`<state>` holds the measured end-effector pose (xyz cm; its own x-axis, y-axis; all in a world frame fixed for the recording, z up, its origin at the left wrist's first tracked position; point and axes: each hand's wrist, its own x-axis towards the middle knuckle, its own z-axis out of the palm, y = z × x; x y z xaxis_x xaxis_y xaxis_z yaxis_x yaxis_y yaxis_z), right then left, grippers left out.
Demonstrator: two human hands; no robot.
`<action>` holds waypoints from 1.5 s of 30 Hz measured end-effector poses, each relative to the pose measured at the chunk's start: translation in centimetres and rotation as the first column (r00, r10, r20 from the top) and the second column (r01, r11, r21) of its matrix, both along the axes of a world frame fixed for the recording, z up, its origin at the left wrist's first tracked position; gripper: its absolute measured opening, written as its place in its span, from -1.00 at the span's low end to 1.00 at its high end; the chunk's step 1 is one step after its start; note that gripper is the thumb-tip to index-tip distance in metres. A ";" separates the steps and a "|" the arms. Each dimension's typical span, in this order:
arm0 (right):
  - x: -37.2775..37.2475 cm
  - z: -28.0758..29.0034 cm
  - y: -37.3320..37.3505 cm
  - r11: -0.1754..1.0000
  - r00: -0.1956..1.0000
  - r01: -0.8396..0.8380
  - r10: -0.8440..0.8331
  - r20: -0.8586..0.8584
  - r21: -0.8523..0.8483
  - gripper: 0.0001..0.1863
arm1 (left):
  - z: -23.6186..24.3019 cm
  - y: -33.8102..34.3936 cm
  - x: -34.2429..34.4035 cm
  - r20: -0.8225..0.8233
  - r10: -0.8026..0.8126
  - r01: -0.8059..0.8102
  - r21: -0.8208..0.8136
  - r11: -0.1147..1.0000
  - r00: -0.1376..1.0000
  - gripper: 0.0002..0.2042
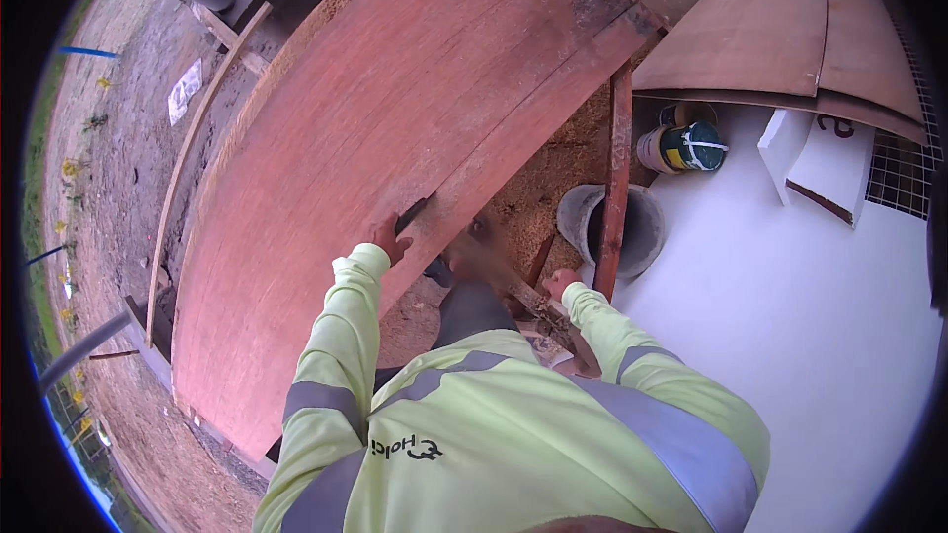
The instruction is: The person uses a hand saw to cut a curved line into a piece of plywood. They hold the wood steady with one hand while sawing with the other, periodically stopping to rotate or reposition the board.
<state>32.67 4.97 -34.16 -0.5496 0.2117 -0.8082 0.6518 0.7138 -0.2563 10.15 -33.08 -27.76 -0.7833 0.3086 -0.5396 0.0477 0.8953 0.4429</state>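
Observation:
A large reddish plywood sheet (pixel 375 109) lies in front of me, with a dark straight line running along it near its right edge. My left hand (pixel 392 240) is at the sheet's near right edge, its fingers closed around a small dark flat piece (pixel 413 215) that touches the board. To the right, below the sheet's edge, my right hand (pixel 563 283) is a closed fist beside a reddish wooden post. What it grips is hidden, and the area between my hands is smeared by motion.
A grey bucket (pixel 637 227) stands behind the wooden post (pixel 614 168). Past it are a green-topped paint pail (pixel 691 148), white foam pieces (pixel 834 163) and brown plywood panels (pixel 770 30) on a white surface (pixel 750 336). Sawdust (pixel 533 202) covers the ground. A wooden strip (pixel 193 158) leans at left.

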 end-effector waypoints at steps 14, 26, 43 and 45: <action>-10.8 1.0 -2.9 0.994 0.962 -0.072 0.092 -0.258 0.087 -0.59 | 3.8 -20.1 16.1 0.092 0.602 -0.590 -0.128 0.797 0.793 -0.41; 6.3 4.2 -9.3 0.973 0.964 -0.229 0.228 -0.136 0.012 -0.58 | -0.2 -16.9 36.9 0.302 0.504 -0.514 -0.053 0.856 0.809 -0.45; -5.5 1.6 0.3 0.927 0.920 -0.370 0.358 -0.157 -0.055 -0.64 | -0.3 -18.3 50.8 0.316 0.940 -0.982 -0.090 0.167 0.130 -0.59; -8.6 3.6 -1.1 0.928 0.931 -0.357 0.346 -0.114 -0.103 -0.66 | 1.6 -14.8 52.4 0.315 0.946 -0.975 -0.172 0.138 0.079 -0.59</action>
<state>24.10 3.92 -30.58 -0.6440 -0.1037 -0.7580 0.3340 0.8533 -0.4005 62.53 -47.86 -26.12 -0.2513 -0.5400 -0.8033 -0.9608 0.0391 0.2743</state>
